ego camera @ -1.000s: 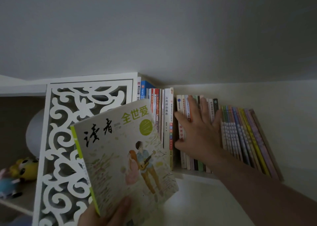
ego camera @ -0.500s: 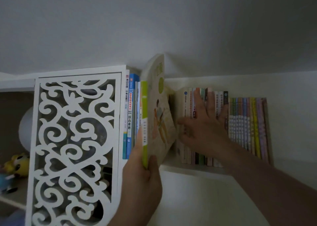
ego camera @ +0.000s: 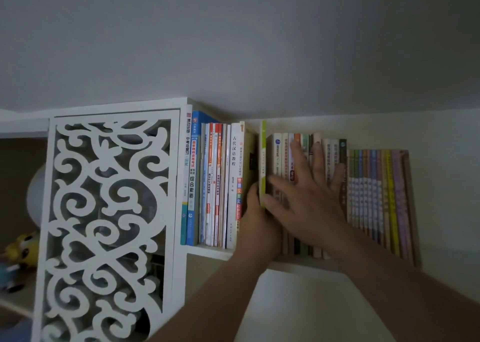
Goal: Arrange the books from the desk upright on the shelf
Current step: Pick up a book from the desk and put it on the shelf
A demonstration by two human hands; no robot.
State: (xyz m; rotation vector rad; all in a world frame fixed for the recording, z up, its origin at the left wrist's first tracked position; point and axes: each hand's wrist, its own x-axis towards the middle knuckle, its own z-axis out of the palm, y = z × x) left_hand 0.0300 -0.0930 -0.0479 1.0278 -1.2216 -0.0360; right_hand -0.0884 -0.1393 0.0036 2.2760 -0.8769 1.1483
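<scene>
Head view, insertion step. My left hand (ego camera: 255, 222) pinches the green-spined magazine (ego camera: 263, 165) near the foot of its spine, thumb on one face and fingers on the other (the fingers themselves are mostly hidden behind the cover). The magazine stands upright, partly entered into the gap between the left block of books (ego camera: 218, 183), at its nine o'clock, and the middle block of books (ego camera: 306, 185), at its three o'clock. Its spine still stands proud of the neighbouring spines. My right hand (ego camera: 309, 198) lies flat and spread across the middle block, fingers straight and pointing toward twelve o'clock, pressing those books toward three o'clock to hold the gap. The slim colour-banded set (ego camera: 376, 193) stands further toward three o'clock, leaning slightly. The shelf (ego camera: 207, 252) carries all of these.

Judged next move: push the magazine straight back until flush, then ease off the right hand so the blocks close without pinching or tipping it.
</scene>
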